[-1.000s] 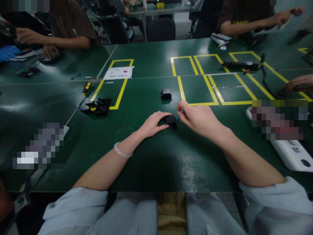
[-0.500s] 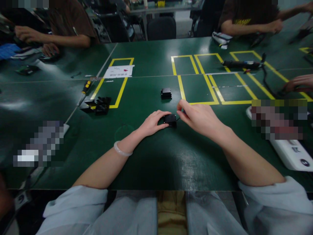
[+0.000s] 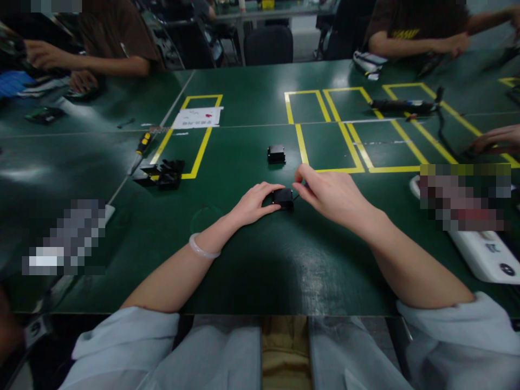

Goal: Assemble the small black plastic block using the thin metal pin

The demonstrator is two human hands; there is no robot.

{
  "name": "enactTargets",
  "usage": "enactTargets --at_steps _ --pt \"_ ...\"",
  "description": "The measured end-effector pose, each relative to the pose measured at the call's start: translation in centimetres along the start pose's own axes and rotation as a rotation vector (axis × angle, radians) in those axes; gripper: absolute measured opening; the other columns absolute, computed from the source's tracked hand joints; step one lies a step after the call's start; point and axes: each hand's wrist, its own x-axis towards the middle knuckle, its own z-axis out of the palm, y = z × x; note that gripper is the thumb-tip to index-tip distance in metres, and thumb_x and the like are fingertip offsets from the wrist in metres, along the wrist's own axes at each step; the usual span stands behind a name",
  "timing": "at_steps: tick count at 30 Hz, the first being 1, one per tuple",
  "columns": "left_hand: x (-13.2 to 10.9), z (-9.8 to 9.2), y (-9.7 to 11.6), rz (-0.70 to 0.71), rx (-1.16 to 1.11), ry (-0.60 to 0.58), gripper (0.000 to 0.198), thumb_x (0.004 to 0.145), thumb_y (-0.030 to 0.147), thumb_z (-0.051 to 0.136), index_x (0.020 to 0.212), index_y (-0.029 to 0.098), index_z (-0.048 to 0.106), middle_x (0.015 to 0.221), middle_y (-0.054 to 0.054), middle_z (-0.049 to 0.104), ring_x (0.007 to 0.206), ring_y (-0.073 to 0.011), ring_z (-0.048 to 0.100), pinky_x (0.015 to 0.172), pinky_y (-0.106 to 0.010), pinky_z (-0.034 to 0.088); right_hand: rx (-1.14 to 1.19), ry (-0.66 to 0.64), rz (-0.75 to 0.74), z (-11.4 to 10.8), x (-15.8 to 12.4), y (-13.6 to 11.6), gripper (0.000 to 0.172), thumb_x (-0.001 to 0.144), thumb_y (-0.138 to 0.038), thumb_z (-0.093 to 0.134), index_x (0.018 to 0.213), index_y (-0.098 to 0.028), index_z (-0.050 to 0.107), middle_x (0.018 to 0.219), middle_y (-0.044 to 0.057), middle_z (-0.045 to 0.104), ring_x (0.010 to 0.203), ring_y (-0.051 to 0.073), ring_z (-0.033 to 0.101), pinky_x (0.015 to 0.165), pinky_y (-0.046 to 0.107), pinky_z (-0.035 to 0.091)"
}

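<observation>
Just below the centre of the frame, our left hand (image 3: pixel 254 203) closes its grip on the left side of the small black box-shaped plastic part (image 3: pixel 283 198), which rests on the dark green worktop (image 3: pixel 260 271). Our right hand (image 3: pixel 331 196) sits just right of it, thumb and forefinger pinched shut at the part's upper right corner; we cannot tell whether they hold anything. The part lies between both hands, long side running left to right, and the left hand is nearer.
</observation>
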Motion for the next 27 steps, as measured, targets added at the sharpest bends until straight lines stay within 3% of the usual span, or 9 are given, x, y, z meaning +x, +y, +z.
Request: enactTargets --at_steps 8,18,27 --pt "0.01 -0.19 0.26 -0.019 0.002 -0.018 0.049 0.092 0.045 0.057 0.136 0.024 0.049 0.122 -0.007 0.058 0.112 -0.0251 0.054 0.098 -0.038 0.042 0.001 0.018 0.008 -0.12 0.04 -0.16 0.026 0.096 -0.028 0.033 0.110 -0.018 0.053 0.077 0.003 0.069 0.061 0.016 0.057 0.053 0.027 0.023" --pt "0.01 0.22 -0.27 0.009 0.021 0.007 0.049 0.092 0.045 0.058 0.135 0.022 0.049 0.121 -0.007 0.058 0.109 -0.0242 0.055 0.096 -0.036 0.043 0.023 0.003 -0.009 -0.04 -0.01 -0.04 0.034 0.099 -0.044 0.032 0.109 -0.019 0.053 0.080 0.004 0.069 0.064 0.017 0.059 0.055 0.027 0.024" --pt "0.00 -0.01 0.13 -0.022 0.008 -0.012 0.049 0.092 0.044 0.058 0.135 0.024 0.049 0.123 -0.007 0.058 0.113 -0.0248 0.054 0.099 -0.038 0.042 -0.010 0.016 0.002 0.01 0.01 -0.14 0.027 0.097 -0.029 0.031 0.108 -0.019 0.053 0.077 0.003 0.068 0.062 0.016 0.058 0.054 0.027 0.022"
